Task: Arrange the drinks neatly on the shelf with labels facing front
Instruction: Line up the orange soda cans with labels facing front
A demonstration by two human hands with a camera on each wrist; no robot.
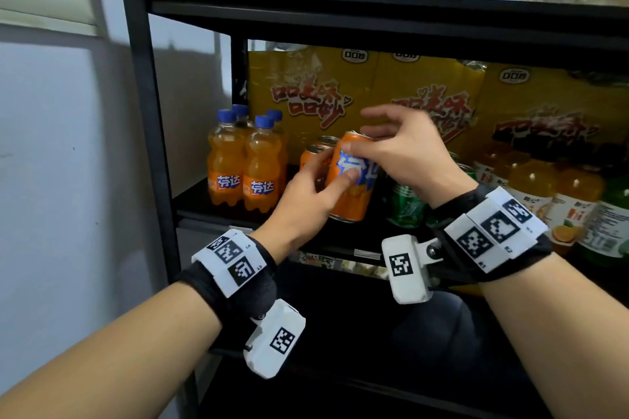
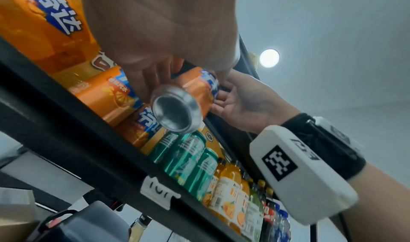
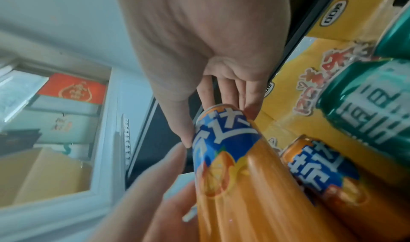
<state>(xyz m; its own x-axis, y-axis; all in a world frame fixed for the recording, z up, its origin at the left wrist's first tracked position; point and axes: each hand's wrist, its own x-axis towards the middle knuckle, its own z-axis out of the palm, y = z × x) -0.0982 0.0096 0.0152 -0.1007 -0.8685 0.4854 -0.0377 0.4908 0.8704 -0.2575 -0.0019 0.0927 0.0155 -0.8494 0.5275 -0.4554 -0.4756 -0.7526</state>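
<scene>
Black metal shelf against a pale wall, yellow cartons at the back. Four orange bottles already stand at the left, labels forward; the cans are not yet all set. Both hands hold one orange can above the front edge — left hand wrapped round its middle, right hand pinching the top rim, other fingers spread. Its blue label reads 芬达; green cans wait just beside.
</scene>
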